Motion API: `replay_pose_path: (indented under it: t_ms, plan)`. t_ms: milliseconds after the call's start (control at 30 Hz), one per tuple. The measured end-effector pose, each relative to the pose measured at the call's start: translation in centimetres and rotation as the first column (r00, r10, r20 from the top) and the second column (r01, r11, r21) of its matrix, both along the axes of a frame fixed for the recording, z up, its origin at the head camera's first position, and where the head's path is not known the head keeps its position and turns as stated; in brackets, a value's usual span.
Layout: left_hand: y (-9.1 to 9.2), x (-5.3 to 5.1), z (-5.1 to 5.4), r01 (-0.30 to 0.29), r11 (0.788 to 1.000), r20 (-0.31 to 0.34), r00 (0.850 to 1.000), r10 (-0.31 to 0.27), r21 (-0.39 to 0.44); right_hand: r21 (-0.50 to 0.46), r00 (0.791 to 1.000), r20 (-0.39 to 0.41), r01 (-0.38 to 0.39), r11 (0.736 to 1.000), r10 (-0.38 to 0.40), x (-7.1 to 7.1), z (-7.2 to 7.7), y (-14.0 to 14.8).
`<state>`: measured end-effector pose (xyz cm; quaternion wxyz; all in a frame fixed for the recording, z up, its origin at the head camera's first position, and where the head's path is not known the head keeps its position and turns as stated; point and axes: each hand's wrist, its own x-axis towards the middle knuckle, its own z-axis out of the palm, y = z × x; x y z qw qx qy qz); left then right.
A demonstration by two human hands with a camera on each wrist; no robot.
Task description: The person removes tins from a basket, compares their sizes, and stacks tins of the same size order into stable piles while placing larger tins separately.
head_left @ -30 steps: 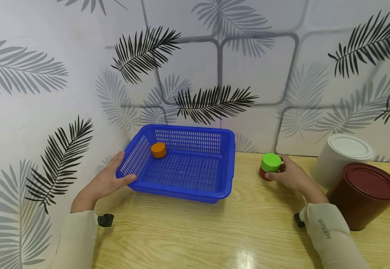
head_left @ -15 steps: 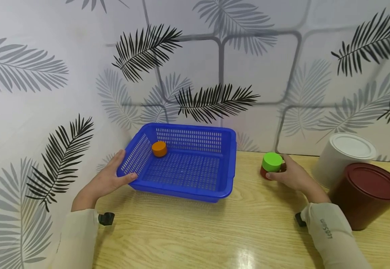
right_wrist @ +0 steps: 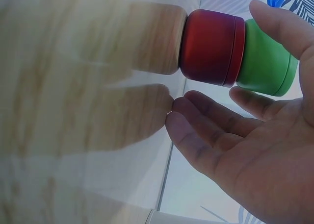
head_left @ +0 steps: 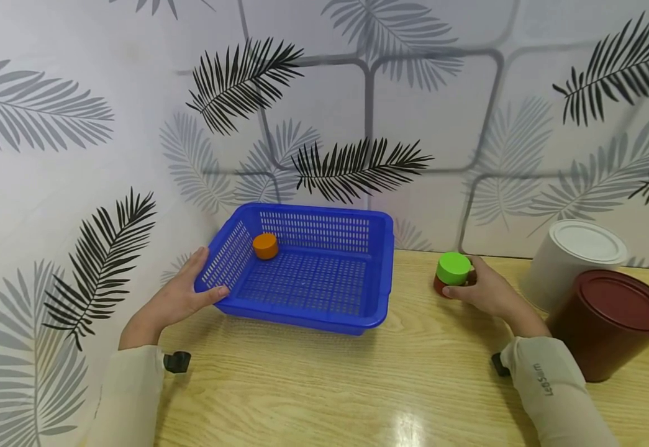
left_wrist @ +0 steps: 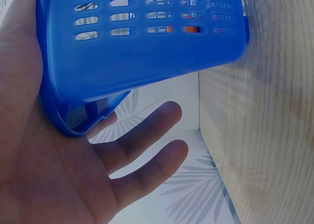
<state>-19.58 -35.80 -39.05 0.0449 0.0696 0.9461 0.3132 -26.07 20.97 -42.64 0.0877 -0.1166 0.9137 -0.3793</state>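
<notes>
My left hand (head_left: 181, 295) lies at the left front corner of a blue plastic basket (head_left: 377, 310). Its thumb crosses the front rim, while the fingers stretch along the outside. In the left wrist view the basket wall (left_wrist: 142, 62) sits beside the palm, with two fingers straight and clear of it. A small orange round container (head_left: 265, 247) stands inside at the basket's far left. To the right, a small green round container (head_left: 453, 268) sits on a red one (head_left: 441, 287). My right hand (head_left: 486, 288) holds the green container between thumb and index finger; the other fingers stay apart from the stack.
A white lidded tin (head_left: 578, 261) and a larger dark red lidded tin (head_left: 609, 329) stand close to the right forearm. Behind the wooden table (head_left: 302, 391) rises a wall (head_left: 324, 105) with leaf prints, near the basket's back rim.
Both hands, the basket and the containers keep their places relative to one another. Only a slight shift of the head view shows.
</notes>
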Motion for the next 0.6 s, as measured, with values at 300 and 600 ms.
replay_pose_path:
  t_ms: [300, 600]
  plan:
    - [-0.3, 0.2, -0.1, 0.002, 1.000, -0.007, 1.000, -0.002, 0.002, 0.008, 1.000, 0.002, -0.006, 1.000, 0.006, -0.3, -0.2, -0.1]
    - [-0.1, 0.0, -0.1, 0.012, 1.000, -0.017, 1.000, -0.012, -0.003, -0.025, 0.999, -0.031, 0.025, 0.999, -0.026, 0.6, 2.0, 0.1]
